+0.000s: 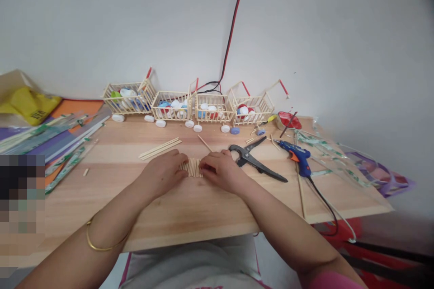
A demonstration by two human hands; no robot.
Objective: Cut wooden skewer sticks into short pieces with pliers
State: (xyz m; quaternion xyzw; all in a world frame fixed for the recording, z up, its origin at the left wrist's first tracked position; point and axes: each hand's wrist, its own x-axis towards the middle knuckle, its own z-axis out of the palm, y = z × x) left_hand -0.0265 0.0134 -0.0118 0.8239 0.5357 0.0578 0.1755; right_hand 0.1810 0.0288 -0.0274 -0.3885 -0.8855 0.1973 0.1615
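Observation:
Several short wooden sticks (194,167) lie side by side in a tight row on the table, upright in direction as I look down. My left hand (166,170) closes its curved fingers and thumb about the row's left end. From the other side, my right hand (220,169) grips the right end in the same way, its fingertips partly hiding the outer sticks. Beyond my left hand lie a few long sticks (161,148). One loose stick (205,143) points away from my right hand, and black-handled cutting pliers (257,161) lie just right of it.
Several small stick-built carts (213,107) holding bottle caps stand along the wall. A blue glue gun (295,154) with a trailing cord lies at right, near a red container (289,120). Plastic-wrapped sticks (73,156) cover the left side. A pixelated patch hides the left edge.

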